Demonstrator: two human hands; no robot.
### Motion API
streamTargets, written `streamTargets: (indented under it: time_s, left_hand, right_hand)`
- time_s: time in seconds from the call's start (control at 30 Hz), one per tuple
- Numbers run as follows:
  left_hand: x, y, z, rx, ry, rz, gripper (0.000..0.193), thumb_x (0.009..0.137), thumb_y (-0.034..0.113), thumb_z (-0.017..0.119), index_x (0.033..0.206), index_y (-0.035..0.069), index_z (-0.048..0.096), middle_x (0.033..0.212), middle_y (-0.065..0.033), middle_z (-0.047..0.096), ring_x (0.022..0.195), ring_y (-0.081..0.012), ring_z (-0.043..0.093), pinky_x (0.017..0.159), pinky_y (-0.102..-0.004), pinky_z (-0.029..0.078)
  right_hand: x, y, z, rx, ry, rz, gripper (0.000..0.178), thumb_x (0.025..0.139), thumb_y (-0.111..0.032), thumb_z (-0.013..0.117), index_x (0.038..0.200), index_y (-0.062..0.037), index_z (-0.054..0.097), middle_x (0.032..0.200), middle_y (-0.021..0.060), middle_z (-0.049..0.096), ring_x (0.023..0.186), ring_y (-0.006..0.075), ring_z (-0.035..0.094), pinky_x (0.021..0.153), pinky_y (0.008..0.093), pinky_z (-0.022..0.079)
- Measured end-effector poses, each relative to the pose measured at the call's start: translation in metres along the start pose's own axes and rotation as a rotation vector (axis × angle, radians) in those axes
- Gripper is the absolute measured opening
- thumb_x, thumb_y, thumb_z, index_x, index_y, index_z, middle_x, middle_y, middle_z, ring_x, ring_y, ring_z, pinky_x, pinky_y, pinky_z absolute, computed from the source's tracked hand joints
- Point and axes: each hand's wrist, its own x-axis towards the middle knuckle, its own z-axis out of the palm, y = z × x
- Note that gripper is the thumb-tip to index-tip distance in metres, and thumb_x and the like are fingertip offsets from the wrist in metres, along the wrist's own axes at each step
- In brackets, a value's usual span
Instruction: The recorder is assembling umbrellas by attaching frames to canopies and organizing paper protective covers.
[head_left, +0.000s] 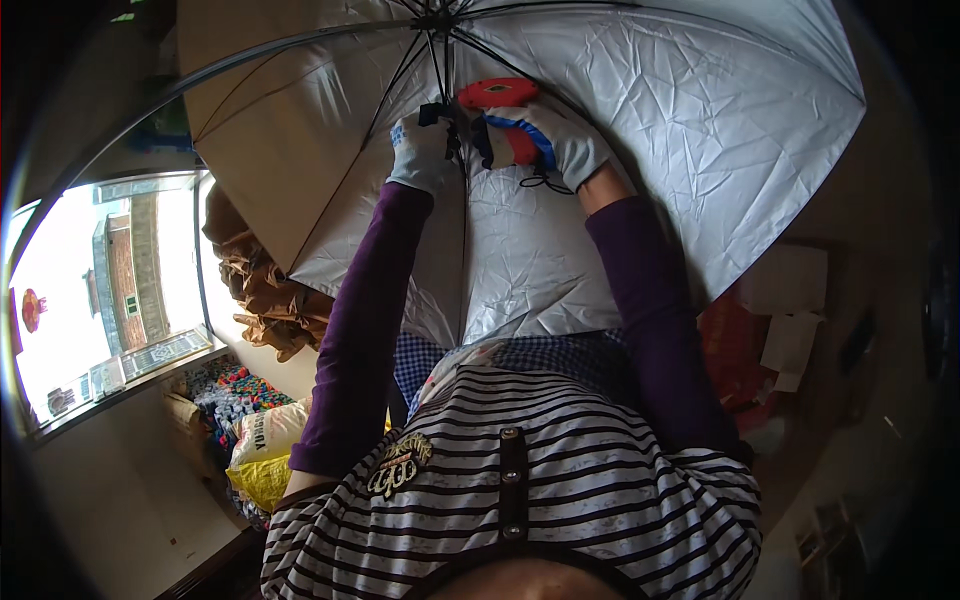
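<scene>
Open silver-fabric umbrella (700, 150) ahead; its thin dark rib (465, 240) runs fore-and-aft. Left white-gloved hand (420, 152) nearer, curled at rib, hold unclear; right white-gloved hand (568, 145) grips red handheld tool (497, 93) just right of it.

Purple sleeves (360, 310); pale gloves (418, 160), blue markings; black-striped white top (600, 470), dark studded placket (512, 487), yellowish emblem (399, 466).
</scene>
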Motion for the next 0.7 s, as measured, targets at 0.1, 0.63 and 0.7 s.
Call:
streamTargets:
  time_s: [0.1, 0.63, 0.7]
  left_hand:
    - [-0.001, -0.004, -0.004, 0.003, -0.009, -0.03, 0.019, 0.078, 0.014, 0.065, 0.086, -0.002, 0.069, 0.066, -0.0111, 0.066, 0.058, -0.0191, 0.064, 0.053, -0.0325, 0.051]
    - [-0.019, 0.011, 0.009, 0.385, 0.025, 0.304, 0.019, 0.082, 0.02, 0.063, 0.093, 0.004, 0.066, 0.079, -0.0159, 0.067, 0.072, -0.0252, 0.067, 0.062, -0.0365, 0.051]
    - [-0.019, 0.006, 0.002, 0.432, 0.058, 0.299, 0.019, 0.083, 0.02, 0.062, 0.094, 0.005, 0.066, 0.081, -0.0172, 0.066, 0.073, -0.0272, 0.068, 0.063, -0.0375, 0.051]
  right_hand:
    - [-0.003, -0.007, 0.011, 0.043, 0.042, 0.112, 0.048, 0.09, -0.027, 0.062, 0.129, -0.0024, 0.052, 0.134, 0.0071, 0.051, 0.125, 0.0157, 0.046, 0.106, 0.0282, 0.036]
    - [0.01, -0.009, 0.044, 0.148, 0.28, 0.229, 0.032, 0.085, -0.03, 0.066, 0.107, -0.0072, 0.063, 0.095, 0.0044, 0.066, 0.075, 0.0136, 0.061, 0.064, 0.0265, 0.051]
    - [-0.001, -0.021, 0.055, 0.141, 0.251, 0.236, 0.031, 0.086, -0.03, 0.065, 0.107, -0.007, 0.063, 0.094, 0.0048, 0.066, 0.076, 0.0146, 0.062, 0.064, 0.0275, 0.052]
